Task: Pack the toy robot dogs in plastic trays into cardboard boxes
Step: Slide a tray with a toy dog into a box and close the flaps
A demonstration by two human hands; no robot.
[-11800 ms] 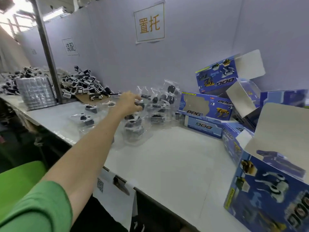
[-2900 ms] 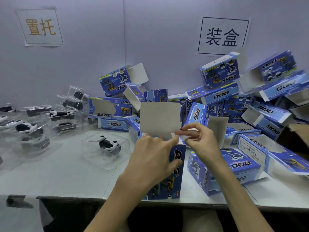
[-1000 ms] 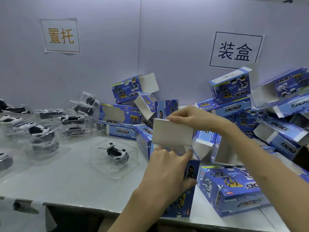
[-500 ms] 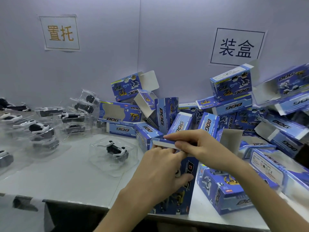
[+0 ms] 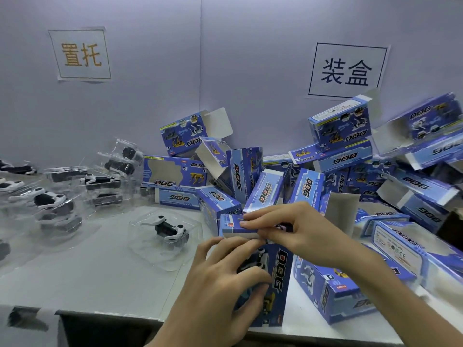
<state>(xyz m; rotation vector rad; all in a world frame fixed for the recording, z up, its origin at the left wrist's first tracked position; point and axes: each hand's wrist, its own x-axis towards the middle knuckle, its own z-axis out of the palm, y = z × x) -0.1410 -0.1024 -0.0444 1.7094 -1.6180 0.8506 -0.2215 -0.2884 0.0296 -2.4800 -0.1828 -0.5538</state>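
Head view shows the right hand [image 5: 295,234] pinching the lid flap [image 5: 238,227] of an upright blue DOG box [image 5: 279,279], index finger laid along the top and thumb at the flap's front edge, wrist reaching in from the right. The left hand [image 5: 225,279] grips the box's front face from the near side, fingers curled across the print and fingertips up by the flap. This looks like the closing step: the flap is folded flat over the mouth but its tuck does not look seated. Next, the tab needs pushing down behind the front wall while the left hand steadies the box. Whether a tray is inside cannot be told. Just left of the box, a toy robot dog in a clear tray [image 5: 166,234] lies on the table [image 5: 87,271], more filled trays [image 5: 55,206] further left, and empty boxes [image 5: 338,176] piled behind.
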